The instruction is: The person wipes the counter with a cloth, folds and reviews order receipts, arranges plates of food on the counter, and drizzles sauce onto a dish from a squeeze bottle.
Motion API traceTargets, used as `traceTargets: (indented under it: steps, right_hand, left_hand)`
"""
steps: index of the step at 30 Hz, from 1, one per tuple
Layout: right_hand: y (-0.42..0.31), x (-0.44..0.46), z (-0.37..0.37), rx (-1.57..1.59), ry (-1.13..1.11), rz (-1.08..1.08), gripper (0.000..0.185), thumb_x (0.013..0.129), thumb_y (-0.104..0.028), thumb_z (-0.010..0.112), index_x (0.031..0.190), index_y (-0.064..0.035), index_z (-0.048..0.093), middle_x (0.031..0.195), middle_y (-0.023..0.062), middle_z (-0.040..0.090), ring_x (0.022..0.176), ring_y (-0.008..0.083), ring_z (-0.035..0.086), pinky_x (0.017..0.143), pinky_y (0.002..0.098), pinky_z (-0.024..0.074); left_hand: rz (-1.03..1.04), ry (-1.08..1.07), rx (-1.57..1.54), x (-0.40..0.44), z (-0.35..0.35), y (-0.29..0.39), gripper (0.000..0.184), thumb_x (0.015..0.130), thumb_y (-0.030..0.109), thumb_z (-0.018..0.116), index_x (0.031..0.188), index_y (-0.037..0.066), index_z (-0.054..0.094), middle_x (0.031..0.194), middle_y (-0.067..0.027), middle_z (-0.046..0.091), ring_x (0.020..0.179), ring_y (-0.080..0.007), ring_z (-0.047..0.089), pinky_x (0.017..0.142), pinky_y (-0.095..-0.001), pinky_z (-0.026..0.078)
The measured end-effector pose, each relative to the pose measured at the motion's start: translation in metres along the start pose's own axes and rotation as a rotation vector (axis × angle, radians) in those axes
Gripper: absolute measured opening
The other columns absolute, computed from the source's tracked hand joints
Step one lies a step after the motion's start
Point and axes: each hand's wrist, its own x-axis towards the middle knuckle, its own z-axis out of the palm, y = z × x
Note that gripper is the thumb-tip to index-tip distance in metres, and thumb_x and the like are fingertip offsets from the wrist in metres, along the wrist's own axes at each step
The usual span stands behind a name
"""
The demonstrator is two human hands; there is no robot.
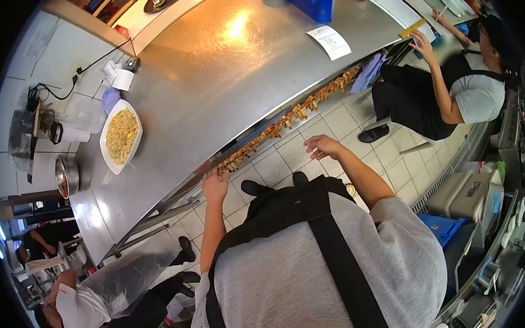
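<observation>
My left hand [215, 184] is at the front edge of the steel counter [188, 101], by the near end of a long row of wooden clothespins [288, 118] along that edge. Its fingers are partly hidden, and I cannot tell whether they hold anything. My right hand [321, 147] hangs in the air over the tiled floor, fingers apart and nothing in them. To the left on the counter stands a white oval dish of fried rice [122, 136]. A printed slip [329, 43] lies toward the counter's far right part.
A co-worker [456, 85] stands at the upper right; another person [95, 292] is at the lower left. Metal bowls [66, 176] sit at the counter's left end. A blue container [309, 5] stands at the back. Grey bins [463, 192] are at the right.
</observation>
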Motion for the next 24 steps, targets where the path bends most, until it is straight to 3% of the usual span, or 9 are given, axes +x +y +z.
traceTargets:
  steps: [2,6,7,10,11,17,20,24]
  right_hand:
    - [0.013,0.010,-0.015,0.195,0.125,-0.025,0.032,0.086,-0.018,0.051,0.116,-0.0072,0.054,0.091,0.0054,0.061,0.069,0.0173,0.061,0.058,0.0296,0.0499]
    - [0.010,0.023,-0.033,0.538,0.223,-0.118,0.035,0.087,-0.023,0.054,0.119,-0.0090,0.050,0.101,0.0058,0.058,0.080,0.0202,0.060,0.071,0.0357,0.0501]
    - [0.005,0.026,-0.031,0.555,0.239,-0.127,0.044,0.087,-0.019,0.051,0.128,-0.0091,0.042,0.109,0.0071,0.056,0.088,0.0221,0.059,0.076,0.0379,0.0484]
    - [-0.009,0.036,-0.016,0.703,0.293,-0.238,0.051,0.083,-0.017,0.053,0.132,-0.0082,0.037,0.112,0.0088,0.054,0.090,0.0232,0.058,0.070,0.0375,0.0492]
    - [-0.012,0.042,-0.014,0.764,0.252,-0.286,0.064,0.080,-0.013,0.050,0.139,-0.0087,0.025,0.118,0.0095,0.050,0.095,0.0240,0.055,0.072,0.0385,0.0483]
    - [-0.022,0.057,0.014,0.901,0.105,-0.347,0.068,0.074,-0.009,0.049,0.138,-0.0081,0.024,0.118,0.0078,0.050,0.099,0.0251,0.053,0.083,0.0439,0.0452]
    - [-0.015,0.057,0.019,0.938,-0.025,-0.389,0.036,0.076,-0.012,0.051,0.112,-0.0078,0.047,0.109,0.0073,0.052,0.092,0.0212,0.053,0.075,0.0395,0.0468]
    - [-0.003,0.056,0.025,0.990,-0.072,-0.292,0.026,0.079,-0.019,0.057,0.104,-0.0120,0.054,0.097,0.0041,0.056,0.085,0.0182,0.054,0.074,0.0382,0.0471]
  left_hand:
    - [0.029,-0.057,-0.049,-0.007,-0.004,-0.001,0.049,0.079,0.042,0.057,0.110,0.004,0.058,0.102,-0.0189,0.060,0.099,-0.0345,0.054,0.089,-0.0444,0.037]
    - [0.026,0.045,0.020,-0.018,-0.006,0.004,0.045,0.078,0.039,0.060,0.104,0.003,0.060,0.098,-0.0165,0.061,0.098,-0.0337,0.054,0.088,-0.0439,0.038]
    - [0.044,0.076,0.033,-0.019,-0.004,0.002,0.043,0.077,0.038,0.060,0.103,0.003,0.060,0.097,-0.0158,0.062,0.096,-0.0337,0.054,0.087,-0.0437,0.038]
    - [0.067,0.100,-0.013,-0.022,-0.009,0.003,0.035,0.075,0.031,0.061,0.096,0.003,0.060,0.087,-0.0115,0.062,0.088,-0.0322,0.056,0.086,-0.0430,0.039]
    - [0.069,0.097,-0.043,-0.023,-0.011,0.004,0.031,0.074,0.029,0.061,0.094,0.004,0.059,0.084,-0.0097,0.062,0.085,-0.0316,0.057,0.086,-0.0428,0.039]
    - [0.092,0.070,-0.036,-0.032,-0.026,0.011,0.028,0.073,0.026,0.063,0.090,0.004,0.060,0.082,-0.0120,0.062,0.081,-0.0328,0.055,0.075,-0.0432,0.042]
    - [0.086,0.078,-0.047,-0.033,-0.025,0.009,0.026,0.072,0.024,0.064,0.089,0.004,0.060,0.081,-0.0111,0.061,0.081,-0.0320,0.055,0.075,-0.0430,0.042]
    - [0.055,0.063,-0.058,-0.032,-0.026,0.011,0.028,0.072,0.024,0.064,0.091,0.004,0.060,0.081,-0.0102,0.061,0.082,-0.0312,0.055,0.076,-0.0426,0.042]
